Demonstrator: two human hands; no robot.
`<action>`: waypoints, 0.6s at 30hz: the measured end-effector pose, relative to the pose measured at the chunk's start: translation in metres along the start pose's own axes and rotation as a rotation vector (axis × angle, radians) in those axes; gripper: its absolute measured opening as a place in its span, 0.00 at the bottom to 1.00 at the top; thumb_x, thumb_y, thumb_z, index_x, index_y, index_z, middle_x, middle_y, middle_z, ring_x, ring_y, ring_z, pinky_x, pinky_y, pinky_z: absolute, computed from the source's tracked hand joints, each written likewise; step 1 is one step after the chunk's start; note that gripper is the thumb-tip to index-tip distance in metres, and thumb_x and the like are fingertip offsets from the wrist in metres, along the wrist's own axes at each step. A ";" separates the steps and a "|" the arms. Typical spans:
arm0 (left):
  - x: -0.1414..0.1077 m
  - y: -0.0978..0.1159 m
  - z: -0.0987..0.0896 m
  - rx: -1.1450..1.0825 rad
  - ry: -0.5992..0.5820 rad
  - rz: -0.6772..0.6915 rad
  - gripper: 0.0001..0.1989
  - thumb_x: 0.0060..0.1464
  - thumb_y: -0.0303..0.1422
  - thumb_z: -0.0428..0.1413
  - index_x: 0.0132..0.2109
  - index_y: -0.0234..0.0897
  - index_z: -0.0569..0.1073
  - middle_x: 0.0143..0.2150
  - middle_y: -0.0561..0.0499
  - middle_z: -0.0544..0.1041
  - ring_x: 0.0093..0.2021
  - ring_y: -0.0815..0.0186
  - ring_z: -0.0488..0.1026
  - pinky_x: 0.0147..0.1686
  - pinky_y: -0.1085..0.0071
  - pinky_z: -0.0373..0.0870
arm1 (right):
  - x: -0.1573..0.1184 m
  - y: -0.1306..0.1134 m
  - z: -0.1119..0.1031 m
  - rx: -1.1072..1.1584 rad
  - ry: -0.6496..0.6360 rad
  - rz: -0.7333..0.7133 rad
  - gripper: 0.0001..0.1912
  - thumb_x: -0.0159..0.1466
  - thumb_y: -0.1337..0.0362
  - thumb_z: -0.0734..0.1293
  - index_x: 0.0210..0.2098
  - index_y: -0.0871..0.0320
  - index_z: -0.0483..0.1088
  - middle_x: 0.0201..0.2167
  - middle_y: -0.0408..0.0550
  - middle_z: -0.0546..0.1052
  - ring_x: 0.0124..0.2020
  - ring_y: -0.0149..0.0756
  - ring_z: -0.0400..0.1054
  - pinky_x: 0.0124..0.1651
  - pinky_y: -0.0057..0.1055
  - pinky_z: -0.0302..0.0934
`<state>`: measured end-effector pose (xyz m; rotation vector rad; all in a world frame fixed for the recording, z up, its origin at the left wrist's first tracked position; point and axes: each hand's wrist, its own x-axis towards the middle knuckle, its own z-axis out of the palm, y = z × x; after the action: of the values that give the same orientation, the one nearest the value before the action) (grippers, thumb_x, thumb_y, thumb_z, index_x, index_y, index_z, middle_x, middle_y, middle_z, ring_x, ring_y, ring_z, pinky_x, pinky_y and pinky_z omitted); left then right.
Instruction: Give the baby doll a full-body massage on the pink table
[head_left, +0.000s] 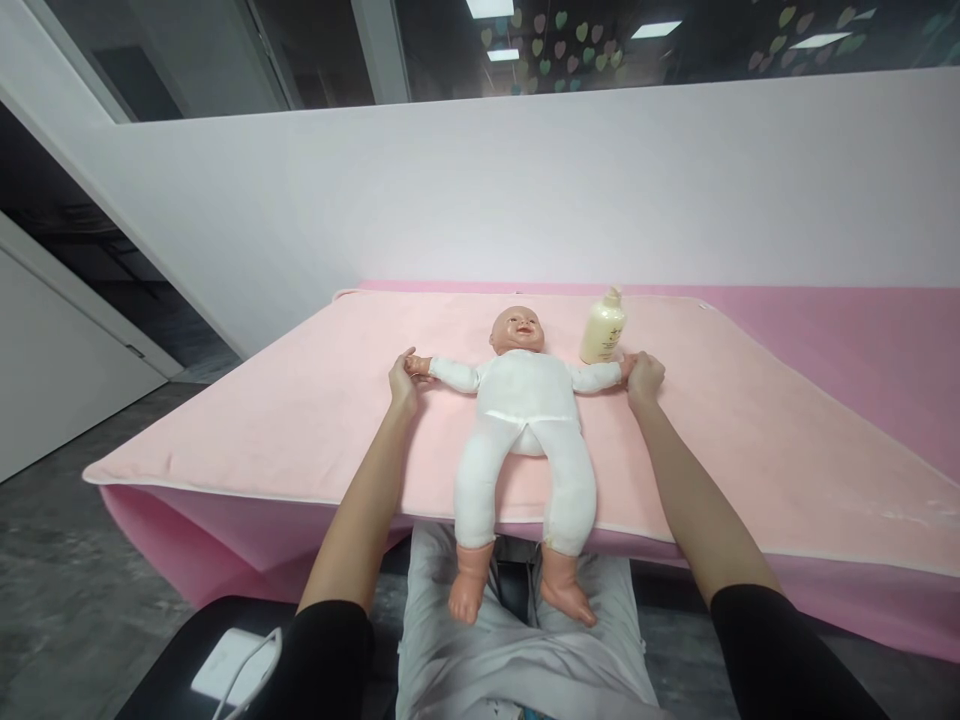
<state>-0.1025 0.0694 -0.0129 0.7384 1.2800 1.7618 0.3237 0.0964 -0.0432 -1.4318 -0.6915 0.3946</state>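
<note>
A baby doll [529,390] with a white cloth body lies on its back on a pink cloth, its arms stretched out sideways and its feet hanging past the table's front edge. My left hand [403,380] is closed round the doll's hand on the left side of the view. On the right, my right hand [645,378] grips the doll's other hand. A pale yellow pump bottle [603,328] stands upright beside the doll's head, just behind my right hand.
The pink cloth [262,420] covers a table that reaches back to a white wall [525,190]. At the lower left, a white device [234,668] with a cable rests on a black surface. A window runs above the wall.
</note>
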 end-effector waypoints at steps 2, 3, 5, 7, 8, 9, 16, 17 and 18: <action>-0.001 0.002 0.002 -0.097 -0.024 -0.031 0.20 0.57 0.37 0.46 0.54 0.35 0.70 0.32 0.50 0.73 0.15 0.70 0.66 0.20 0.69 0.68 | -0.001 0.000 -0.001 -0.007 -0.011 -0.018 0.12 0.59 0.62 0.57 0.23 0.57 0.67 0.25 0.43 0.73 0.28 0.33 0.65 0.34 0.29 0.59; -0.002 0.002 0.003 -0.116 -0.022 -0.033 0.20 0.57 0.36 0.47 0.54 0.36 0.70 0.33 0.50 0.73 0.15 0.71 0.66 0.20 0.69 0.68 | -0.001 -0.001 -0.001 -0.012 -0.015 -0.023 0.12 0.59 0.62 0.57 0.22 0.56 0.67 0.24 0.43 0.72 0.28 0.33 0.65 0.33 0.29 0.59; -0.003 0.001 0.005 -0.082 -0.002 -0.014 0.18 0.56 0.35 0.47 0.53 0.36 0.69 0.33 0.51 0.73 0.15 0.71 0.66 0.19 0.71 0.67 | -0.001 -0.001 -0.002 -0.013 -0.022 -0.020 0.12 0.59 0.61 0.58 0.22 0.56 0.67 0.24 0.42 0.72 0.28 0.33 0.65 0.32 0.28 0.58; -0.004 -0.001 0.007 -0.008 0.016 0.014 0.15 0.56 0.34 0.49 0.50 0.36 0.70 0.31 0.52 0.72 0.15 0.73 0.65 0.17 0.73 0.65 | -0.002 -0.002 -0.002 -0.008 -0.032 -0.009 0.11 0.58 0.61 0.59 0.22 0.56 0.66 0.23 0.42 0.71 0.27 0.33 0.65 0.30 0.28 0.58; -0.005 -0.002 0.007 0.024 0.020 0.027 0.14 0.57 0.34 0.49 0.48 0.37 0.69 0.30 0.53 0.71 0.15 0.74 0.65 0.17 0.74 0.64 | -0.002 -0.002 -0.002 -0.006 -0.037 -0.005 0.11 0.58 0.61 0.60 0.22 0.56 0.66 0.23 0.41 0.70 0.27 0.32 0.64 0.30 0.28 0.57; -0.005 -0.003 0.008 0.046 0.018 0.037 0.12 0.57 0.34 0.50 0.47 0.37 0.69 0.30 0.54 0.71 0.15 0.74 0.65 0.17 0.76 0.64 | -0.002 -0.003 -0.002 -0.004 -0.040 -0.001 0.11 0.58 0.60 0.60 0.21 0.56 0.65 0.22 0.41 0.70 0.26 0.32 0.64 0.29 0.27 0.57; -0.005 -0.002 0.007 0.087 0.016 0.063 0.09 0.61 0.34 0.46 0.42 0.36 0.69 0.29 0.54 0.70 0.16 0.74 0.65 0.18 0.76 0.66 | -0.006 -0.009 -0.004 0.035 -0.078 0.055 0.13 0.54 0.60 0.67 0.19 0.56 0.61 0.19 0.38 0.66 0.22 0.30 0.60 0.26 0.27 0.56; -0.004 -0.002 0.007 0.085 0.028 0.064 0.12 0.62 0.35 0.44 0.41 0.35 0.69 0.28 0.53 0.70 0.16 0.74 0.65 0.18 0.75 0.66 | -0.006 -0.009 -0.004 0.027 -0.076 0.056 0.14 0.55 0.60 0.67 0.19 0.56 0.60 0.18 0.38 0.65 0.22 0.30 0.60 0.26 0.27 0.55; -0.004 -0.002 0.007 0.079 0.039 0.057 0.15 0.64 0.37 0.41 0.40 0.35 0.70 0.28 0.52 0.70 0.16 0.73 0.66 0.18 0.74 0.66 | -0.006 -0.009 -0.004 0.017 -0.070 0.053 0.14 0.56 0.60 0.66 0.18 0.56 0.59 0.18 0.38 0.64 0.22 0.30 0.59 0.25 0.27 0.54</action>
<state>-0.0944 0.0696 -0.0129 0.7960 1.3741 1.7875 0.3205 0.0889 -0.0355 -1.4281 -0.7061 0.4931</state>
